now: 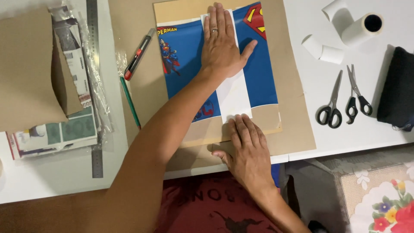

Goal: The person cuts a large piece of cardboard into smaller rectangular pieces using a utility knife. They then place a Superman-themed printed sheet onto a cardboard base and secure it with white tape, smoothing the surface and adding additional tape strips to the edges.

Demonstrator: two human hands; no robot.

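While pressed flat on the white strip [233,92], both hands open: left hand [222,45], right hand [246,151].

Around the blue printed sheet [258,73], which is counted once, two hands are seen: the left hand [222,45] on it and the right hand [246,149] at its near edge. Right of the sheet, two pairs of scissors [331,105] [357,97] and three white rolls [360,28] [322,49] [334,7] are counted. Left of it, one utility knife [138,54], one green pencil [130,103] and one steel ruler [94,86] are found.
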